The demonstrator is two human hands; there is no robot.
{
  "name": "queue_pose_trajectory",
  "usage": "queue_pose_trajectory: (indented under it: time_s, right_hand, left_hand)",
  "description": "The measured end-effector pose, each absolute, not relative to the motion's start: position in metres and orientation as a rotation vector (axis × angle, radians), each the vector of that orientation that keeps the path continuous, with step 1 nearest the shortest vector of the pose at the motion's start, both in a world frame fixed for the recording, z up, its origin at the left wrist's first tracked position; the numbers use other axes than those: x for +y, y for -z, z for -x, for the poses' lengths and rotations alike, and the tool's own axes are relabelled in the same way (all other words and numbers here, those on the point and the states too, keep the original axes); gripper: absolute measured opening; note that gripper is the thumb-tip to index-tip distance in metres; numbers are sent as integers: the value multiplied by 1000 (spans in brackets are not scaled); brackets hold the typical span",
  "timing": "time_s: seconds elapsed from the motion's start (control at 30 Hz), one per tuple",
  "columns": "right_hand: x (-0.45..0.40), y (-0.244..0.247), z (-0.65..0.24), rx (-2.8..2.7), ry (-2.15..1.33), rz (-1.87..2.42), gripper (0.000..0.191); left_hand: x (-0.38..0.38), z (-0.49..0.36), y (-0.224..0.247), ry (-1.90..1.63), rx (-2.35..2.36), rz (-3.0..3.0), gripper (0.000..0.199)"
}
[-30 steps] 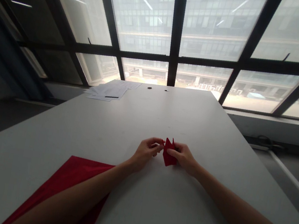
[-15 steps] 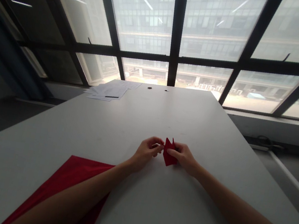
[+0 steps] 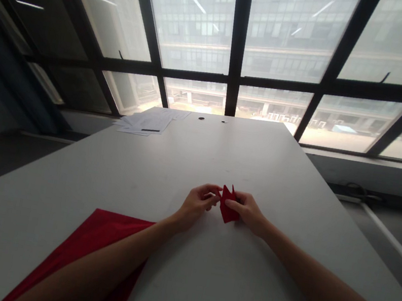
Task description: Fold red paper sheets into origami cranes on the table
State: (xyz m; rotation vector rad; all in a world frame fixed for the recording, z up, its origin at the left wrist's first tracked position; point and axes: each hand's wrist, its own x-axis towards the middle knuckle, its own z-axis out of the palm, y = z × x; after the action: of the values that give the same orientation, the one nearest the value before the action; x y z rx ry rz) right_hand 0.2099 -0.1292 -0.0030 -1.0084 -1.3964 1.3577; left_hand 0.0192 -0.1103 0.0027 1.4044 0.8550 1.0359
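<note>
At the middle of the white tabletop (image 3: 260, 165): a small folded red paper piece (image 3: 227, 214), roughly upright with pointed tips at its top, sits between the two hands; whether its lowest corner touches the surface cannot be told.
Right hand (image 3: 248, 210): clamped on the folded red paper piece, thumb across the near face, the other fingers mostly hidden behind it.
Left hand (image 3: 198, 201): fingers curled, thumb and forefinger tips at the piece's left edge beside a thin red point; whether they pinch it or merely touch it cannot be told.
Hidden folds: the right thumb covers part of the near face, and the back layers are out of sight.
Large red sheet (image 3: 105, 227): lies at the lower left, crossed by the left forearm (image 3: 123, 248) and cut off by the bottom of the view.
Right forearm (image 3: 304, 270): runs out of view at the lower right.
Loose papers (image 3: 146, 120): overlap near the far left edge, their print too small to read.
Table edges: both sides slant inward toward the windows (image 3: 203, 22); white surface stretches ahead of the hands and out to the right edge, leaving wide room to move.
</note>
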Motion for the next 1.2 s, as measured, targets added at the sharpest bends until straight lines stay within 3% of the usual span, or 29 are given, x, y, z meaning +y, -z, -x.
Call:
queue_pose_trajectory:
  time_s: [1.2]
  right_hand:
    - [-128, 8, -208, -1375, -1264, 1020, 31]
  left_hand:
    - [-113, -23, 0, -1176, 942, -1607, 20]
